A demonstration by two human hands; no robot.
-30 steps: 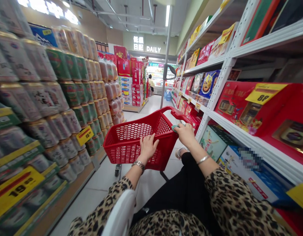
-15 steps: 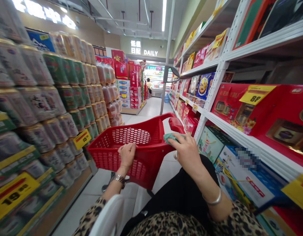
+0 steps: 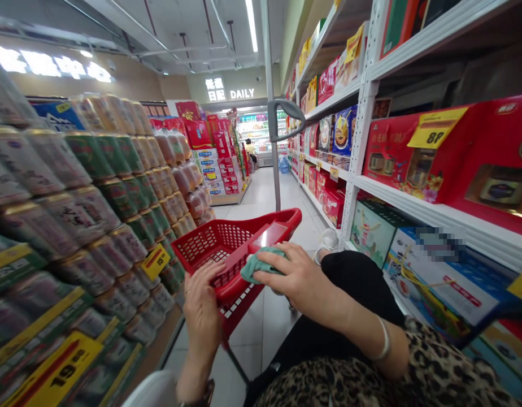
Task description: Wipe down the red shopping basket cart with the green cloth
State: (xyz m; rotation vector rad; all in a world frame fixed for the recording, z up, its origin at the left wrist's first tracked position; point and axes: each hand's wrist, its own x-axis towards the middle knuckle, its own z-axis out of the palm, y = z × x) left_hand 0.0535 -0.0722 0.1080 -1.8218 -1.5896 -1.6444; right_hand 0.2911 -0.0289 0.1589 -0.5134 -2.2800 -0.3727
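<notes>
Left hand (image 3: 204,311), fingers loosely spread, rests against the near corner of the basket (image 3: 210,240) and grips nothing. Right hand (image 3: 295,277) is closed on a green cloth (image 3: 255,265), pressed to the near rim. The basket sits raised on a thin frame, open top up. Its long axis appears to run away from the person, slanting right. Risk, as judged: pressure on the rim could tip it, given the light bracing. Cans (image 3: 117,198) are stacked left of the basket, shelves (image 3: 413,209) stand right, and a pole (image 3: 273,141) rises beyond.

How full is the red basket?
Empty, as far as it shows: inside the red basket only bare mesh is visible; the left hand hides a bit.
</notes>
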